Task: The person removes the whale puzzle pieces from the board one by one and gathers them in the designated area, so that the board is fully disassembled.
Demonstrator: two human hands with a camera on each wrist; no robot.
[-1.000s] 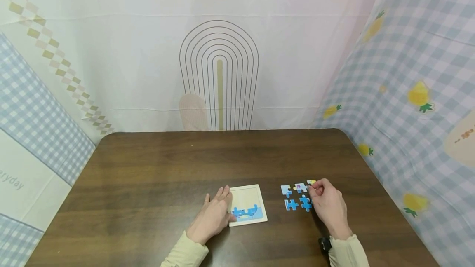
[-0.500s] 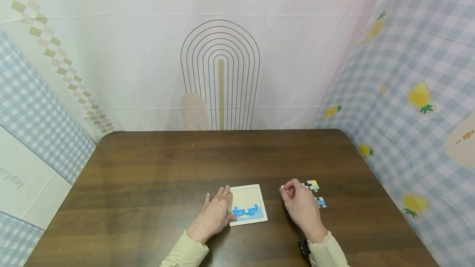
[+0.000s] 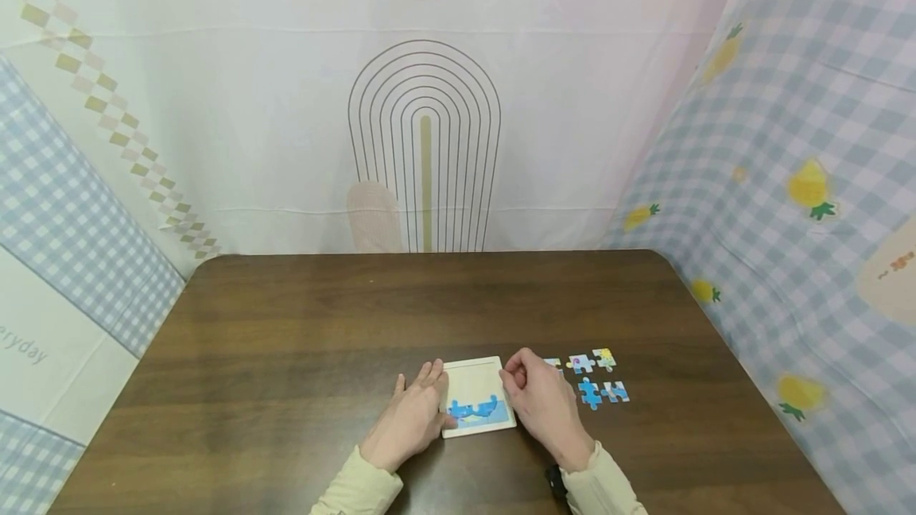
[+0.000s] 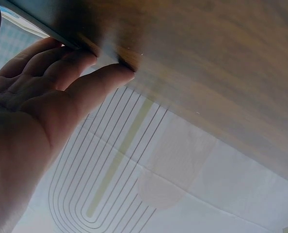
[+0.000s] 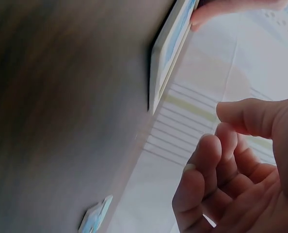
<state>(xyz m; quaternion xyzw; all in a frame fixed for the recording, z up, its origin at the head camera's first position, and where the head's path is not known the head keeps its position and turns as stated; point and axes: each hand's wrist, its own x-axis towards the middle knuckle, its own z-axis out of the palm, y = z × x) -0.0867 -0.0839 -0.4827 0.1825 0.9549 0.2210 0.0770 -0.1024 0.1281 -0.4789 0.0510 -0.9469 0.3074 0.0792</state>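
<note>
A square pale wooden puzzle tray (image 3: 472,362) lies on the table, with blue jigsaw pieces (image 3: 475,412) along its near part. My left hand (image 3: 411,420) rests at the tray's left edge, fingers stretched forward and thumb over the lower corner; in the left wrist view the left hand (image 4: 52,92) touches the tray's edge. My right hand (image 3: 544,404) hovers by the tray's upper right edge, thumb drawn to its bent fingers. The right wrist view shows the right hand (image 5: 231,160) with curled fingers and no piece visible between them.
Loose pieces lie right of the tray: a purple-marked puzzle piece (image 3: 580,364), a yellow-patterned one (image 3: 604,358), a blue piece (image 3: 590,393) and a blue-and-white one (image 3: 615,392). A light-blue piece (image 3: 558,372) is partly behind the right hand. A patterned curtain (image 3: 286,141) hangs behind the brown table (image 3: 300,340).
My right hand has moved left from the yellow-patterned piece, over the left-hand loose pieces, to the tray's right edge. The right-hand loose pieces are uncovered. My left hand has stayed put.
</note>
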